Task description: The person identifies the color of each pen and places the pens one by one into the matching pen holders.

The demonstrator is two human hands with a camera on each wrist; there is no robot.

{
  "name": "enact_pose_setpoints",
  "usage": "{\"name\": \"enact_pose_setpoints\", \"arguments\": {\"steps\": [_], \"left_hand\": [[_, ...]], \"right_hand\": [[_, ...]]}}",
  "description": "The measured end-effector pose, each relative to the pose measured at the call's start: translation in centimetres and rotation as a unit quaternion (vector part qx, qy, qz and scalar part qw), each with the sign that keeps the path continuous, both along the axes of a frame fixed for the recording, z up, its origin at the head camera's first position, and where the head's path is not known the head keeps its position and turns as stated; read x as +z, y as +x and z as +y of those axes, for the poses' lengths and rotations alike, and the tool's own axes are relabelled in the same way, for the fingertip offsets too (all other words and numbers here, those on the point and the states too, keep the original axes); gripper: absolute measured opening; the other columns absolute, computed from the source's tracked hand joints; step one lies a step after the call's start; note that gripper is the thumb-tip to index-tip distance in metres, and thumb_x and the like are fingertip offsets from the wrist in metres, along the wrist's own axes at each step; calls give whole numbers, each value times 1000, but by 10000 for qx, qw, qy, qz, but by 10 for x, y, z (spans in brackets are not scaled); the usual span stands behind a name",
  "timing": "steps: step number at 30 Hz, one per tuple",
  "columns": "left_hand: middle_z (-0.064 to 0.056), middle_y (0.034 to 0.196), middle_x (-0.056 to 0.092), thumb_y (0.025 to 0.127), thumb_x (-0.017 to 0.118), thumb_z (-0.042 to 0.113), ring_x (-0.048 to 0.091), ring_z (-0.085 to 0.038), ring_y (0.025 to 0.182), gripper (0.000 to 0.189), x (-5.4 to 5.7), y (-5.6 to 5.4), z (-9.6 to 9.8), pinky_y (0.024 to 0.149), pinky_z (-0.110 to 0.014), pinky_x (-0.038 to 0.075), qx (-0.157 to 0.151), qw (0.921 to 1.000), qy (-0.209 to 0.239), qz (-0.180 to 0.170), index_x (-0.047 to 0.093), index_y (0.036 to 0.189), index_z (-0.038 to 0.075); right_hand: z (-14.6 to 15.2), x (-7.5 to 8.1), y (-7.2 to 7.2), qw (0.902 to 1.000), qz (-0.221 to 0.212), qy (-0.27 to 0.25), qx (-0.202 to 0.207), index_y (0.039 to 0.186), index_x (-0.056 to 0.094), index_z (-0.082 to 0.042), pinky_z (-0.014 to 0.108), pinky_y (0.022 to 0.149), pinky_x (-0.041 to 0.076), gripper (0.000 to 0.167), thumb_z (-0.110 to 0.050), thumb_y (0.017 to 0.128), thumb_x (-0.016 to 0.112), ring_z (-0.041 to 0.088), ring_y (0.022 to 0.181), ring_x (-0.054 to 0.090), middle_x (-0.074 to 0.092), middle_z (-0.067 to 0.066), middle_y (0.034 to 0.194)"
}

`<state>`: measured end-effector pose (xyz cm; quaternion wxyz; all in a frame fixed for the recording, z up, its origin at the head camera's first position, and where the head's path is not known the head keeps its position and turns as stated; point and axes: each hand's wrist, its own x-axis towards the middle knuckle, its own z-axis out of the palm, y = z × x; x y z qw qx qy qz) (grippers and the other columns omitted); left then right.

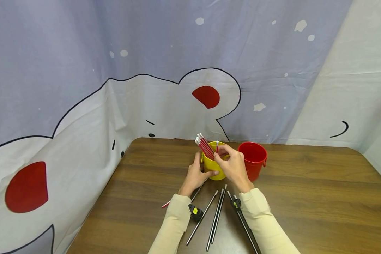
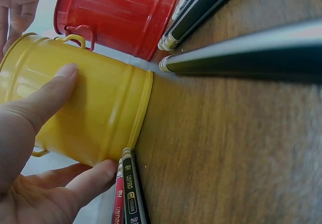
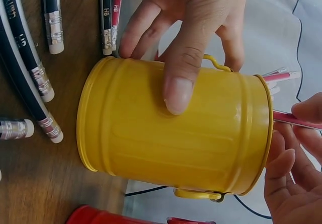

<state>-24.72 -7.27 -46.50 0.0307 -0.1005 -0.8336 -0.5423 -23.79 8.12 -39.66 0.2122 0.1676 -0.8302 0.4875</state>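
Observation:
My left hand [image 1: 195,178] holds a small yellow bucket [image 2: 95,108] on the table, thumb on its near wall and fingers around the side. Several red pencils [image 1: 204,146] with white erasers lean leftward out of its mouth. At the bucket's rim, my right hand [image 1: 231,165] pinches a single red pencil [image 3: 284,117] between thumb and finger. That pencil's eraser end points up in the head view, and its lower part is hidden by the bucket and hand. Close on the right stands a red bucket [image 1: 254,158].
Black pencils [image 1: 217,218] lie on the wooden table [image 1: 304,197] between my forearms, erasers toward the buckets. Another red pencil [image 2: 118,199] lies beside a black pencil [image 2: 132,189] by the yellow bucket's left side. A printed cloth [image 1: 165,53] hangs behind the table.

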Motion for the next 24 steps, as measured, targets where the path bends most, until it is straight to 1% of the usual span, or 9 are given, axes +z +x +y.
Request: {"name": "enact_pose_setpoints", "arguments": {"steps": [5,13,19,24], "left_hand": [[-9,135,46,73,74,35,58,-29,106,90,0,1,0,87,-39,49,-10,10000,20,1,17,142,33],[-9,136,44,73,74,38,57,-29,108,91,0,1,0,88,-39,49,-7,10000,-31,-3,16,143,34],[-10,136,44,73,73,39,56,-29,109,91,0,1,0,89,-38,49,-29,10000,0,32,16,143,33],[-10,135,45,73,74,38,57,-29,107,91,-1,1,-1,88,-38,49,-38,10000,6,91,17,143,33]], "right_hand": [[0,-1,-1,10000,-2,-23,-9,93,67,-9,31,63,53,12,-14,82,68,15,73,60,67,3,81],[-3,0,1,10000,31,-12,63,93,67,-7,26,61,51,13,-13,81,68,16,74,60,67,4,81],[-4,0,0,9998,97,47,143,95,67,-4,31,61,53,16,-12,81,68,17,74,61,67,4,81],[-3,-2,0,9994,170,6,299,96,66,-6,34,62,54,17,-12,81,69,17,74,61,67,4,83]]}}
